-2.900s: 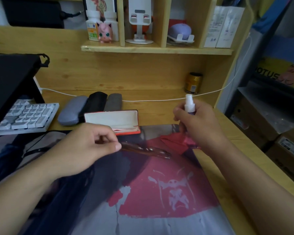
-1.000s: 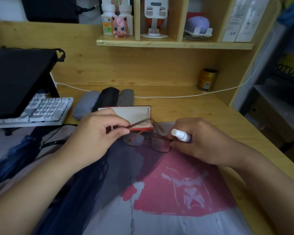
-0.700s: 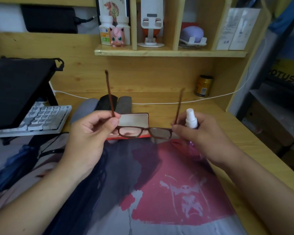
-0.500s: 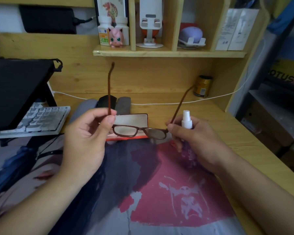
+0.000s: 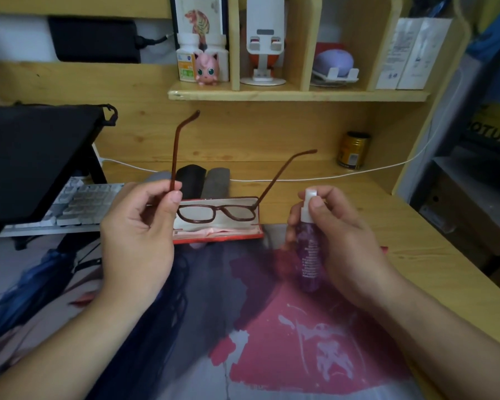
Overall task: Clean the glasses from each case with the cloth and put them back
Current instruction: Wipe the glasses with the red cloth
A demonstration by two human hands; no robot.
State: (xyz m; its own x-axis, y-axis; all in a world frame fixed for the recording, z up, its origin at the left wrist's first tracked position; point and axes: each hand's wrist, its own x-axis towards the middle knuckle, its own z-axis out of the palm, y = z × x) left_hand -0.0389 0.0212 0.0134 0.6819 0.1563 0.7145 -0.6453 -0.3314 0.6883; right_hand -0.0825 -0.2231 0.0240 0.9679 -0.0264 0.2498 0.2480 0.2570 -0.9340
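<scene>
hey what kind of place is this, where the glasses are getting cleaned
Most likely a home desk in a bedroom or study: a wooden desk with a shelf hutch, a keyboard, and a printed desk mat.

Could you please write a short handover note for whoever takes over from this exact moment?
Left hand pinches one temple of the brown glasses, held unfolded above the open red case.
Right hand grips the purple spray bottle, thumb on its nozzle.
Three closed cases lie behind.
Done: this pair is out.
Left: spray, wipe with the cloth, return; then the other cases.
</scene>
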